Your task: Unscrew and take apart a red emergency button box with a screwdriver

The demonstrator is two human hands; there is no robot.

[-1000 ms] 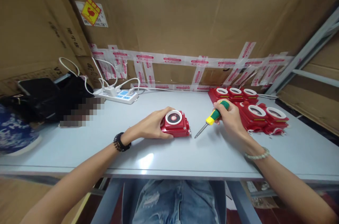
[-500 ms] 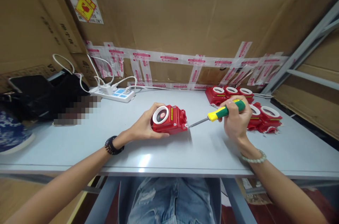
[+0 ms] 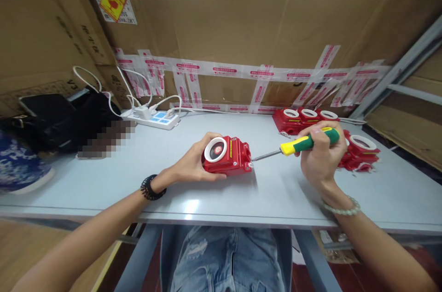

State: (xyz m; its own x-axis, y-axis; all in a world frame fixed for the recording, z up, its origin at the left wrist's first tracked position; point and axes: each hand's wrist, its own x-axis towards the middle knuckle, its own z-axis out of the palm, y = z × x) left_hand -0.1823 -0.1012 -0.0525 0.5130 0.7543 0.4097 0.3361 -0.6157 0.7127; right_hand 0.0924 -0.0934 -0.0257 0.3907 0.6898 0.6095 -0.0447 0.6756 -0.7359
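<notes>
On the table a red housing (image 3: 229, 158) with a white ring around a dark round window lies in the grip of my left hand (image 3: 196, 160), thumb along its near side and fingers behind. My right hand (image 3: 321, 154) is wrapped round the green and yellow handle of a screwdriver (image 3: 293, 144). Its metal shaft points left, and the tip meets the small opening at the housing's right end, where some whitish material shows. Whether the tip sits on a screw is too small to tell.
Several similar red housings (image 3: 290, 124) stand at the back right, partly behind my right hand. A white power strip (image 3: 155, 118) with plugged cables lies at the back left, beside a black bag (image 3: 58, 117). Cardboard (image 3: 221, 15) walls the table's rear; a metal frame (image 3: 414, 94) rises at right.
The whole view has shifted slightly, so things sit a little further right. My left hand still holds the housing, and the screwdriver tip stays at its right end.
</notes>
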